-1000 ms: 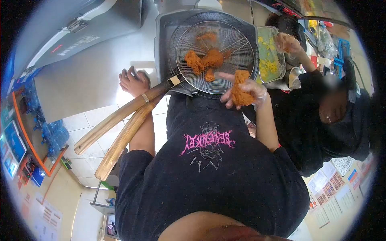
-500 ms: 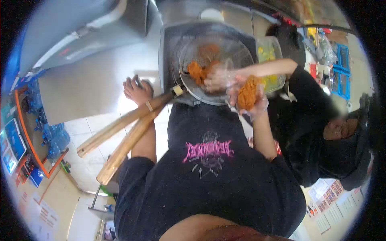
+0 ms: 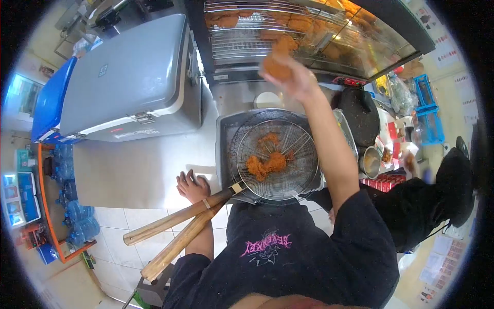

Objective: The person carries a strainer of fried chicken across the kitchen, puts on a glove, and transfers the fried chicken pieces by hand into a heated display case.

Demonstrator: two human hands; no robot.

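Observation:
My right hand [image 3: 301, 80], blurred, reaches up to the front of the glass warming cabinet [image 3: 226, 74]. Its fingers are closed on a piece of fried chicken [image 3: 276, 67]. My left hand [image 3: 193, 186] rests on the steel counter beside the wooden handles, fingers apart and holding nothing. Two long wooden handles [image 3: 175, 222] cross over my left forearm. A round wire skimmer [image 3: 293, 185] lies over the dark tray [image 3: 220, 149]. Several fried chicken pieces [image 3: 266, 164] sit in the skimmer.
A grey cooler box [image 3: 128, 82] and a blue one [image 3: 54, 100] stand on the steel counter [image 3: 118, 170] at left. Fried chicken fills the cabinet racks. At right are a metal bowl [image 3: 370, 160], blue crates [image 3: 428, 110] and a co-worker in black [image 3: 417, 201].
My right hand has moved from beside the skimmer up to the cabinet with fried chicken. The co-worker's arm has withdrawn from the skimmer. The view has tilted upward; my left hand stays on the counter.

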